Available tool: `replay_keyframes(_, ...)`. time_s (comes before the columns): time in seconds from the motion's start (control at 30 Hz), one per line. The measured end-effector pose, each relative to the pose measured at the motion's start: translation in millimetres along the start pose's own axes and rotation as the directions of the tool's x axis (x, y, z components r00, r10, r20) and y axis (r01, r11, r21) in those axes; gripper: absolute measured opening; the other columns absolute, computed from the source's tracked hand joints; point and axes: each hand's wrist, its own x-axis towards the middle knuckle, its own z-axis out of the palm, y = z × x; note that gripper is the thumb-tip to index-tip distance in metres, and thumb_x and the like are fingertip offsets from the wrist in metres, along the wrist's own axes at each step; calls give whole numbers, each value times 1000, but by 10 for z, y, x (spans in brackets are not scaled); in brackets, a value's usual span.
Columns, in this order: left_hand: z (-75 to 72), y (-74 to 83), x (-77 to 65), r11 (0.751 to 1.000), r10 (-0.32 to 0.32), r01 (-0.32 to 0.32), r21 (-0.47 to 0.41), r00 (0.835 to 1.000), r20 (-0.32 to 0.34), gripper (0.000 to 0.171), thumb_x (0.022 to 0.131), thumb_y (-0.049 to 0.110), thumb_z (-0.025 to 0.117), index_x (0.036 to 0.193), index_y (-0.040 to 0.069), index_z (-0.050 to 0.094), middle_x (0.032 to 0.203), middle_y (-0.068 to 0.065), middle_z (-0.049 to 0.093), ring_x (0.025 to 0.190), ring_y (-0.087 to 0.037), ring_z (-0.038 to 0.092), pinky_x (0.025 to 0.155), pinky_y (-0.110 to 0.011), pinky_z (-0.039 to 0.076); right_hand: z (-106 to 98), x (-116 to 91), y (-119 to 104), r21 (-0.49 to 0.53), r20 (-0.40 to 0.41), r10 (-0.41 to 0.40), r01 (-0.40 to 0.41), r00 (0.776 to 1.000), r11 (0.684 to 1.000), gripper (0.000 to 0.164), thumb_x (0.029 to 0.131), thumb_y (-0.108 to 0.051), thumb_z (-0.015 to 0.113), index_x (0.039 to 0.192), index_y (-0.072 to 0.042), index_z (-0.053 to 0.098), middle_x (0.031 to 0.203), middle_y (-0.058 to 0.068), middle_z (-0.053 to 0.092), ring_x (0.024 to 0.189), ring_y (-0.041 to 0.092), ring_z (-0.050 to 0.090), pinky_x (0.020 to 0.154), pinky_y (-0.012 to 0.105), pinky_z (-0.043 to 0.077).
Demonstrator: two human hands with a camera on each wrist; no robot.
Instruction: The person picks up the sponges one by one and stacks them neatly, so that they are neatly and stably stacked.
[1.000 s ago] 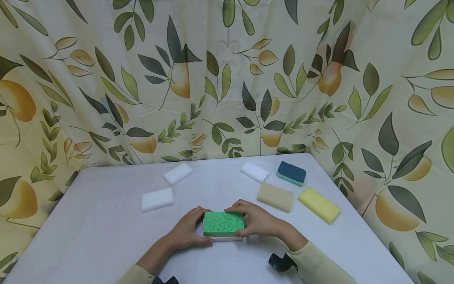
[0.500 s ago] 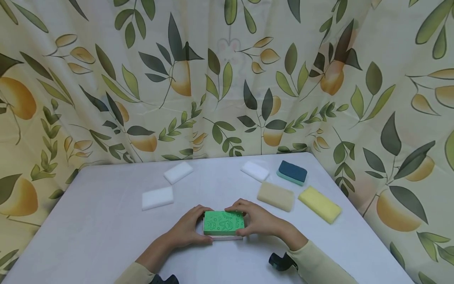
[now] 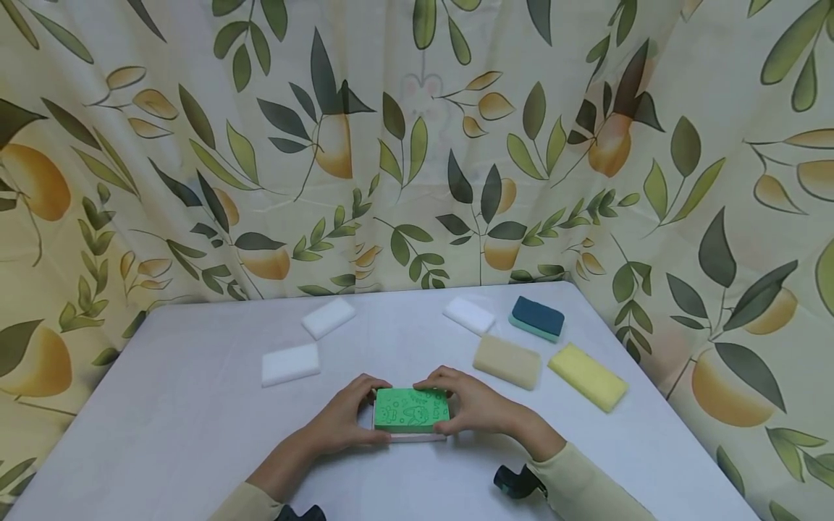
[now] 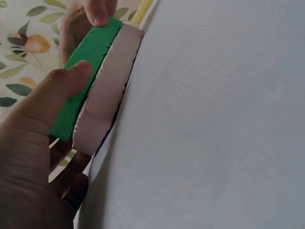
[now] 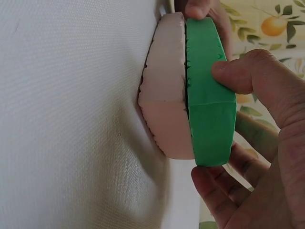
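Note:
A green sponge (image 3: pixel 412 409) with dark line drawings lies flat on a pale pink sponge (image 3: pixel 413 437), near the front of the white table. My left hand (image 3: pixel 348 416) grips the green sponge at its left end, with the thumb (image 4: pixel 78 74) against the near side. At the opposite end my right hand (image 3: pixel 478 405) holds the same sponge, its thumb (image 5: pixel 233 76) on the near side and fingers at the far side. In the right wrist view the pink sponge (image 5: pixel 164 90) touches the tabletop, and a thin dark gap shows between the two layers.
Two white sponges, one nearer (image 3: pixel 290 365) and one farther (image 3: pixel 329 318), lie at back left. Behind my right hand are another white sponge (image 3: pixel 468 315), a navy and teal sponge (image 3: pixel 536 317), a beige sponge (image 3: pixel 507 361) and a yellow sponge (image 3: pixel 588 377). A patterned curtain (image 3: pixel 417 159) hangs behind.
Both hands keep their hold on the green sponge, which stays on the pink one. Only a slight shift of the head view shows.

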Motion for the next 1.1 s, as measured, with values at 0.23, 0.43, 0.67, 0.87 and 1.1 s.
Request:
replay_keyframes(0.23, -23, 22, -12, 1000, 25, -25, -8, 1000, -19, 69, 73, 43, 85, 130, 20, 53, 116, 14, 52, 101, -8, 52, 91, -30, 46, 7, 1, -1, -4, -1, 1, -1, 1000, 1000, 63, 76, -28, 83, 135, -24, 60, 120, -13, 55, 109, 8, 51, 96, 32, 45)
replay_keyframes(0.43, -36, 46, -23, 1000, 28, -28, -10, 999, -20, 67, 74, 42, 85, 129, 20, 54, 115, 14, 53, 101, -8, 52, 90, -30, 46, 6, -1, 0, 0, 2, 5, -5, 1000, 1000, 63, 76, -29, 83, 135, -24, 60, 121, -13, 55, 109, 8, 51, 96, 34, 45)
replay_keyframes(0.67, -35, 46, -31, 999, 43, -43, -5, 998, -37, 64, 73, 41, 86, 127, 23, 55, 115, 15, 54, 100, -7, 53, 90, -30, 46, 1, 1, -4, -5, 4, -1, 1, 1000, 1000, 64, 76, -29, 83, 135, -24, 60, 121, -14, 55, 110, 8, 51, 96, 35, 45)
replay_keyframes(0.87, -28, 24, -40, 999, 40, -40, -9, 998, -39, 64, 73, 43, 86, 126, 26, 55, 115, 16, 54, 100, -7, 53, 90, -30, 46, -3, -5, -19, -3, 11, 3, -3, 1000, 1000, 64, 76, -30, 83, 136, -25, 59, 121, -14, 55, 111, 8, 51, 97, 35, 45)
replay_keyframes(1.1, -19, 1, -48, 999, 48, -49, -13, 998, -44, 64, 72, 43, 86, 125, 26, 55, 115, 16, 54, 100, -6, 53, 91, -30, 46, 0, -12, -31, 4, 9, -5, 5, 1000, 1000, 64, 76, -28, 83, 135, -25, 59, 121, -14, 55, 111, 8, 51, 97, 33, 45)
